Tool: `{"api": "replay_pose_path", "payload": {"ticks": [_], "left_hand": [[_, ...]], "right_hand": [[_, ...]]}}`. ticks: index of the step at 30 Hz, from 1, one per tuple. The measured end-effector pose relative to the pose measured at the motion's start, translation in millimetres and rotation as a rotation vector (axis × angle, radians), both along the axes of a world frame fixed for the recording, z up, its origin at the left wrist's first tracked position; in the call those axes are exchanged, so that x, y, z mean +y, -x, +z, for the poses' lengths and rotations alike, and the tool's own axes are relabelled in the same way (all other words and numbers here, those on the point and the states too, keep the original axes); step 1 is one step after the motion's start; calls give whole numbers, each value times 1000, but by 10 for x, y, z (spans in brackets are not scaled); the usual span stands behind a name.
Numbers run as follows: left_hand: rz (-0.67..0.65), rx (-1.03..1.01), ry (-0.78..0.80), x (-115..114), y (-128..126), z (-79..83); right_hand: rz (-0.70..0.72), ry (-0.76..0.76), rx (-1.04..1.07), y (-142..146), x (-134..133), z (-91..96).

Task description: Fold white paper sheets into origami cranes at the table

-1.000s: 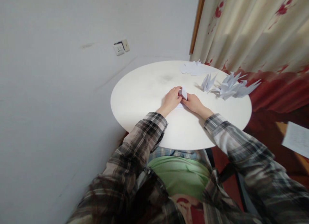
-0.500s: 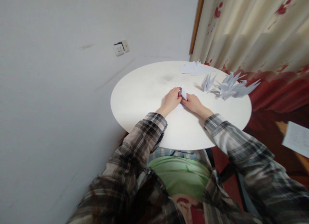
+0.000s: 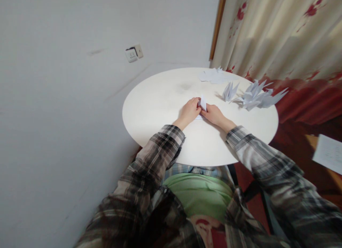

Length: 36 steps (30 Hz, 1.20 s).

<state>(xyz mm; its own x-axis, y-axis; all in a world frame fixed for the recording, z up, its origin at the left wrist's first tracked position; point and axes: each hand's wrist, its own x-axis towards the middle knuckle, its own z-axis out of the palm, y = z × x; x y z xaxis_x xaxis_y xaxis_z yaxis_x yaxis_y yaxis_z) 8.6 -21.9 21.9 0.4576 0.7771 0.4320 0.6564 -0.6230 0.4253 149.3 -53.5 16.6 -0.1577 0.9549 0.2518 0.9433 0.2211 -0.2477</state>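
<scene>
Near the middle of the round white table (image 3: 149, 109), a small folded sheet of white paper (image 3: 203, 103) is held between my two hands. My left hand (image 3: 190, 110) grips its left side with curled fingers. On the other side, my right hand (image 3: 214, 114) pinches the lower right part. One flap of the paper stands up between the hands, and a flat part shows below them against the tabletop. My fingers hide most of the folds.
Several folded paper cranes (image 3: 252, 96) stand together at the right of the table, with a single crane (image 3: 230, 91) beside them. Loose white sheets (image 3: 215, 76) lie at the far edge, a small folded piece on top. A wall is at left, a curtain (image 3: 288, 38) at right.
</scene>
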Motion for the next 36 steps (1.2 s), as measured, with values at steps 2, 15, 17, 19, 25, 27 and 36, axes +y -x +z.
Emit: {"api": "replay_pose_path", "payload": {"ticks": [2,15,17,19,25,27,36], "left_hand": [[-1,3,-2,3,1,-2],[-2,21,-11,6,4,-3],[-2,30,-5,4,4,3],[-5,33,-7,4,4,5],[-9,27,-12,7,5,-6],[-7,26,-7,6,4,-7],[-4,35,-21,16,5,-16]], "right_hand": [[-2,2,-2,1,-1,3],[-1,-3,-14,-2,-2,0],[-1,-7,-15,-2,-1,-2],[-2,-8,-18,-3,2,-6],[0,3,-8,-1,0,-4],[2,6,-3,4,-7,4],[-1,12,-1,6,-10,15]]}}
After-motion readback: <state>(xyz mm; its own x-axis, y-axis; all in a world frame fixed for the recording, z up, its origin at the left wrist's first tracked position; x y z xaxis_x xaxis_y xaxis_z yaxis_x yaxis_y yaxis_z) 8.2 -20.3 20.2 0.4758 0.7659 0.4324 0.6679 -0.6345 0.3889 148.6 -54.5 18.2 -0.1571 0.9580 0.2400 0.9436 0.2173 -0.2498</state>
